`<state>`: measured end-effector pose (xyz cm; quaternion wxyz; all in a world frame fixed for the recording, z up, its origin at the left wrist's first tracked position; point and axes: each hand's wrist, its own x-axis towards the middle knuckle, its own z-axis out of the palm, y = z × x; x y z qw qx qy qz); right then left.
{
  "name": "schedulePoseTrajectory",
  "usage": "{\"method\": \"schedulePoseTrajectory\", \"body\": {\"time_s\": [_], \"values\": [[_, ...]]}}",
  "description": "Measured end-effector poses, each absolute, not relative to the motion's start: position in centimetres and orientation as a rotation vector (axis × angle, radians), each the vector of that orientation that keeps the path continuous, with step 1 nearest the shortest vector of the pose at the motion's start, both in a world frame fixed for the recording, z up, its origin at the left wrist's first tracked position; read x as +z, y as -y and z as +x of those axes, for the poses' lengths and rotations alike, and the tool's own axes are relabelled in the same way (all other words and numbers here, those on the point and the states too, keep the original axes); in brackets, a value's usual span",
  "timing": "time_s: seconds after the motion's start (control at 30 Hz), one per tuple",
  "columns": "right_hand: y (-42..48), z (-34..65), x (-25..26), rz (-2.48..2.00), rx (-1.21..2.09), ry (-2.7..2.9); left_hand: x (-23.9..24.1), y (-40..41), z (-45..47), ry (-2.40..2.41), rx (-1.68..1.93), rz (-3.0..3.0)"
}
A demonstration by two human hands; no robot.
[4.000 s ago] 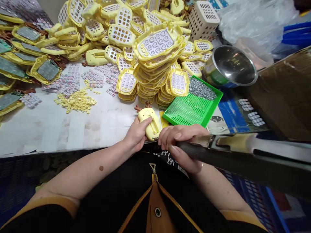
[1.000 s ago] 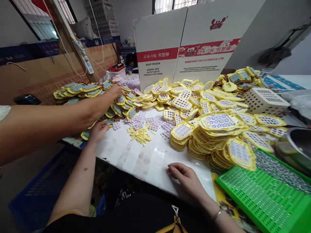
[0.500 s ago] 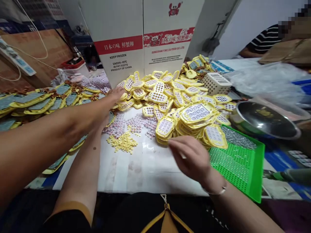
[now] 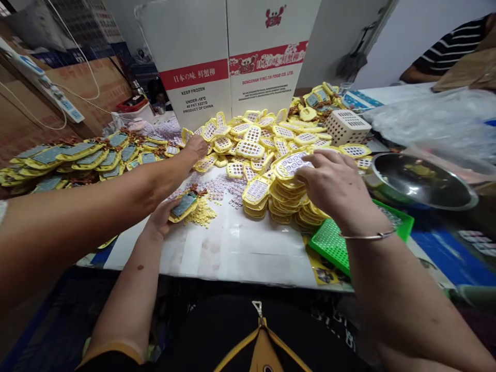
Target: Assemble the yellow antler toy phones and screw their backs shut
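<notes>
My left hand [image 4: 159, 221] is closed on a yellow toy-phone shell [image 4: 184, 205] fitted with a grey circuit board and brown wires. It is held just above a small heap of yellow button pieces [image 4: 202, 214]. My right hand [image 4: 335, 183] reaches over the stacks of yellow shells. Its thumb and fingers pinch the right edge of the top shell [image 4: 291, 164], which carries a white keypad sheet. To its left stands a lower stack of similar shells [image 4: 256, 191]. Pale lilac keypad pieces [image 4: 236, 194] are scattered between the stack and my left hand.
Another person's hand [image 4: 198, 146] reaches across from the left to the pile of perforated shells [image 4: 251, 149]. Board-fitted shells [image 4: 77, 155] crowd the left. A white carton [image 4: 201, 46] stands behind. On the right are a green basket [image 4: 333, 243], a steel bowl [image 4: 422, 181] and a beige perforated box [image 4: 346, 126].
My right hand has moved up from the table onto the top shell of the stack. My left hand, hidden before behind the other person's arm, now shows holding a board-fitted shell.
</notes>
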<state>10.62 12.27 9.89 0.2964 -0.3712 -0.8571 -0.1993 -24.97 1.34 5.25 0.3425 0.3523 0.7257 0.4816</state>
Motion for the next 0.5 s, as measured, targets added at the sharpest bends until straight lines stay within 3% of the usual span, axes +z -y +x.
{"method": "schedulePoseTrajectory", "body": {"time_s": [0.27,0.5], "values": [[-3.9,11.8,11.1,-0.813,-0.557,2.260,1.7,2.5,-17.6,-1.138,1.294,0.406],[2.0,11.7,5.4,-0.536,-0.525,2.692,1.3,3.4,-14.2,-1.009,1.271,0.297]]}}
